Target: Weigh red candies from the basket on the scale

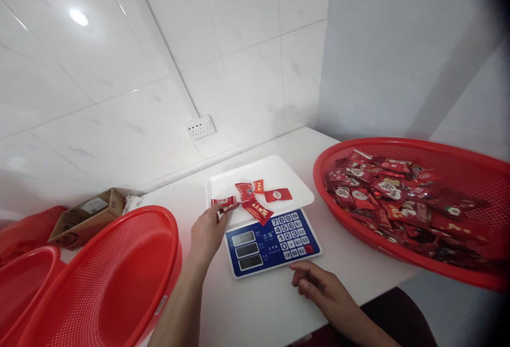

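At the near left edge of the white scale tray (289, 177), my left hand (208, 231) has its fingertips closed on a small red candy packet (230, 207). Another narrow red packet (223, 200) lies just behind it. Several more red packets rest on the tray, among them a flat one (278, 194) and a bright one with yellow print (258, 210) that overhangs the tray's front edge. My right hand (321, 287) is loosely curled in front of the blue scale panel (266, 244), holding nothing, thumb and index finger apart. The display digits are too faint to read.
On the right, a large red basket (330, 198) holds a heap of red packets (392, 193). Another red basket (131, 283) stands at the left, beside a further red basket (24, 288). Behind them sits a cardboard box (90, 217). A socket (200, 127) is on the tiled wall.
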Available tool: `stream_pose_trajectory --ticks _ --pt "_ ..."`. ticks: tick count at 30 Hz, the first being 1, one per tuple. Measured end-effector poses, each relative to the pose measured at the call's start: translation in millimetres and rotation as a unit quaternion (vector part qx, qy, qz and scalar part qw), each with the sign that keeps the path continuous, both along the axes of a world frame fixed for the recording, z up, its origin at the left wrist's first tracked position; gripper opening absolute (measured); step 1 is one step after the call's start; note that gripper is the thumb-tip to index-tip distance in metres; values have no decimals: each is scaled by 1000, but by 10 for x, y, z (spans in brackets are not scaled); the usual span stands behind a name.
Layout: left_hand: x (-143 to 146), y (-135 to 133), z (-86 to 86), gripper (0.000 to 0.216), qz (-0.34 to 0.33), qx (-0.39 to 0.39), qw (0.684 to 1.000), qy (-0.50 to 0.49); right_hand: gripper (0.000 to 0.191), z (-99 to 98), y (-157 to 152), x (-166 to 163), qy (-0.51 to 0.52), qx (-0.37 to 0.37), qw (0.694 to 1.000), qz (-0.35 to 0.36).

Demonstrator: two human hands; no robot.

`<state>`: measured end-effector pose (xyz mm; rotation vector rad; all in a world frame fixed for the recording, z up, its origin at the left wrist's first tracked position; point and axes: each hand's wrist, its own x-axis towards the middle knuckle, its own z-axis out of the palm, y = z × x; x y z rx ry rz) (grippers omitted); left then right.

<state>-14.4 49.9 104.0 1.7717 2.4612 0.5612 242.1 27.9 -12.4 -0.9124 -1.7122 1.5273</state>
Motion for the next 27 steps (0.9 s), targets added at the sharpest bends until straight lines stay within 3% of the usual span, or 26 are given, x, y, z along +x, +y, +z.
stream_pose_trajectory --ticks 12,18,27 --pt "26 -124 111 22 -16 0 1000 18 37 21 2 5 -34 13 999 3" --pt "20 -165 83 20 -28 2 999 17 38 63 7 -9 -60 20 998 5" --pt "-19 -179 81 24 9 -4 1000 18 34 46 0 -30 -85 42 995 -3"
